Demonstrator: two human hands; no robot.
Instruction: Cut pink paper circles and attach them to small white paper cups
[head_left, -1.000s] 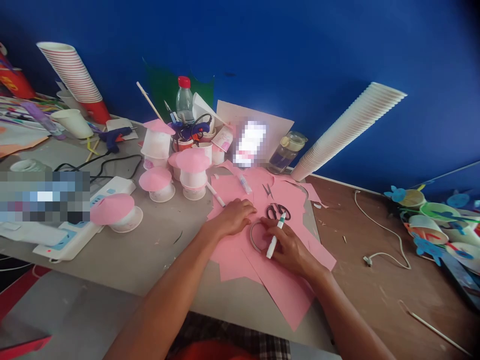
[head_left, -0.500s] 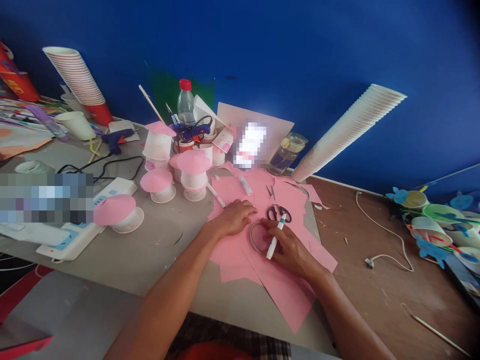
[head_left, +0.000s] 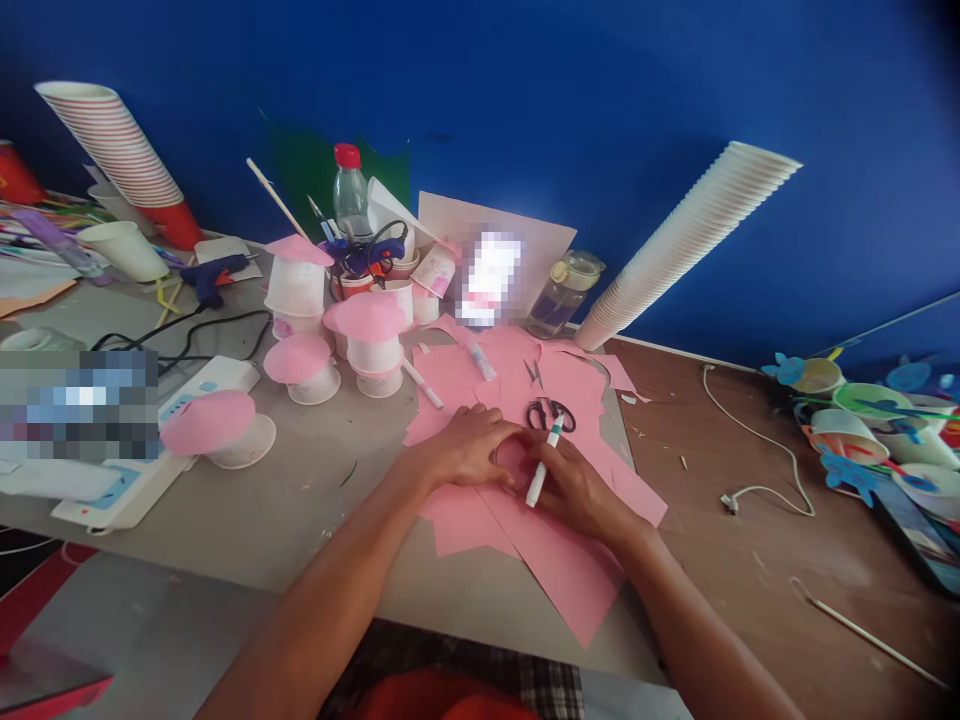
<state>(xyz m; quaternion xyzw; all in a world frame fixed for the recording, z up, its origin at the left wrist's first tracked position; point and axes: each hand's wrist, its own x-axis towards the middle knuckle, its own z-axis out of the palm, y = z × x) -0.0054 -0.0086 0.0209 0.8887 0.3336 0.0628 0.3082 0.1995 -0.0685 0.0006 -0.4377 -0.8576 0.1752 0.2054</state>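
My right hand [head_left: 574, 487] grips a white marker [head_left: 541, 468] with a green band, slanting up from the fingers. My left hand [head_left: 476, 450] curls its thumb and fingers around the left side of a thin round ring [head_left: 496, 454]. Most of that ring is hidden by both hands, and the right fingers rest at its other side. Beneath lie overlapping sheets of pink paper [head_left: 577, 590]. Just beyond my right hand are black-handled scissors [head_left: 551, 414]. A white pen [head_left: 423, 384] and a small clear tube [head_left: 482, 362] lie on the paper.
Several white cups with pink paper tops [head_left: 300, 360] stand on the left, near a power strip [head_left: 161, 440] and a blue glue gun [head_left: 217, 277]. A tall cup stack [head_left: 690, 245] leans at the back right. A cable [head_left: 791, 450] crosses the brown surface.
My left hand has moved right and closed around the ring's left side. My right hand still holds the marker. The whole view has shifted slightly.
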